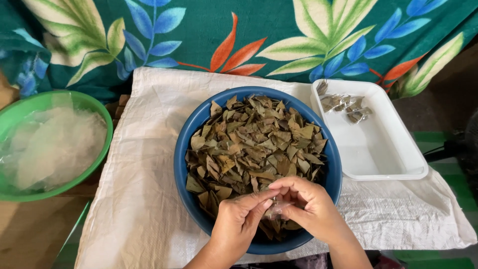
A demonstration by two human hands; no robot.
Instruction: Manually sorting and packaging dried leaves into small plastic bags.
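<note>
A blue bowl [182, 164] heaped with dried green-brown leaves [254, 144] stands in the middle, on a white woven sack [144, 164]. Both hands meet over the bowl's near edge. My left hand [238, 221] and my right hand [311, 206] together pinch a small clear plastic packet [277, 208], fingers closed around it. Leaves seem to be inside the packet, though it is mostly hidden by the fingers.
At the left stands a green bowl [92, 104] filled with clear plastic bags [50, 147]. A white rectangular tray [383, 149] at the right holds several small filled packets [346, 104] in its far corner. A leaf-patterned cloth [259, 35] hangs behind.
</note>
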